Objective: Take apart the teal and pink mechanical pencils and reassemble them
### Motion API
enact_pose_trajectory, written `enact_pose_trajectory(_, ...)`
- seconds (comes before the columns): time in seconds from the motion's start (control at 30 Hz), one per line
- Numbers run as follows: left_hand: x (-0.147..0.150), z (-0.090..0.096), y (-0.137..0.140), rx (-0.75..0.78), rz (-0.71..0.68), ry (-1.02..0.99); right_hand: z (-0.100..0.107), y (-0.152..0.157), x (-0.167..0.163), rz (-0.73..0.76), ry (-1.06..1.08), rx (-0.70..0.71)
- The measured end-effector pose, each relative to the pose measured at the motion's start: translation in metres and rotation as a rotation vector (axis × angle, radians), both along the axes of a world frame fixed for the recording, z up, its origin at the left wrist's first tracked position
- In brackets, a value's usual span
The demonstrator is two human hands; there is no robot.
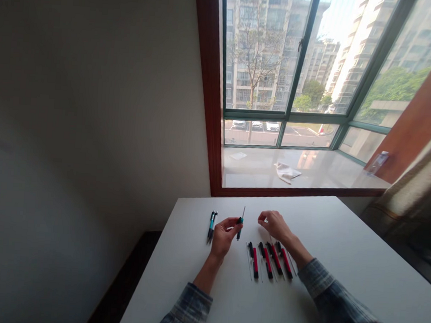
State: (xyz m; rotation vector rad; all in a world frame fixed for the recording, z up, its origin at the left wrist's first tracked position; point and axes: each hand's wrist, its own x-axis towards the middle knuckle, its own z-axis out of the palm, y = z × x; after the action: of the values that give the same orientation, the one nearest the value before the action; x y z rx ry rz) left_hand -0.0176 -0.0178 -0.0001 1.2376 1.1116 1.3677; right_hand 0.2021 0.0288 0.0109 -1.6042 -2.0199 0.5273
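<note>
My left hand (224, 235) is closed, pinching a teal and black pen barrel (240, 225) upright above the white table, with a thin rod like a refill sticking out of its top. To the right, my right hand (275, 225) hovers with thumb and fingers drawn together; anything between them is too small to make out. Just left of my left hand lie two teal and black pens (211, 226) side by side. Below my right hand, several red and black pen barrels (255, 262) lie in a row, with black clip parts (250, 248) and thin refills (249, 261) beside them.
The white table (177, 287) meets a wall (147, 127) on the left and a window ledge (251, 176) at the back. On the ledge lie a crumpled white cloth or tissue (287, 172) and a clear bottle (378, 163). A curtain (409, 190) hangs at the right.
</note>
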Motion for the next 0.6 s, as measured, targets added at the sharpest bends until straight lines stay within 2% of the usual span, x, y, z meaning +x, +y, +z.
enact_pose_trajectory(0.1,0.0,-0.001,0.0,-0.02,0.003,0.051,0.008,0.003,0.0,0.03,0.167,0.03)
enact_pose_trajectory(0.27,0.001,0.0,-0.002,-0.009,-0.013,0.117,0.028,0.002,-0.004,0.116,0.817,0.03)
enact_pose_trajectory(0.4,0.003,0.001,-0.003,-0.011,-0.045,0.152,0.041,-0.003,-0.007,0.149,0.876,-0.017)
enact_pose_trajectory(0.6,0.003,0.006,-0.006,-0.015,-0.07,0.14,0.043,-0.004,-0.011,0.203,0.865,-0.027)
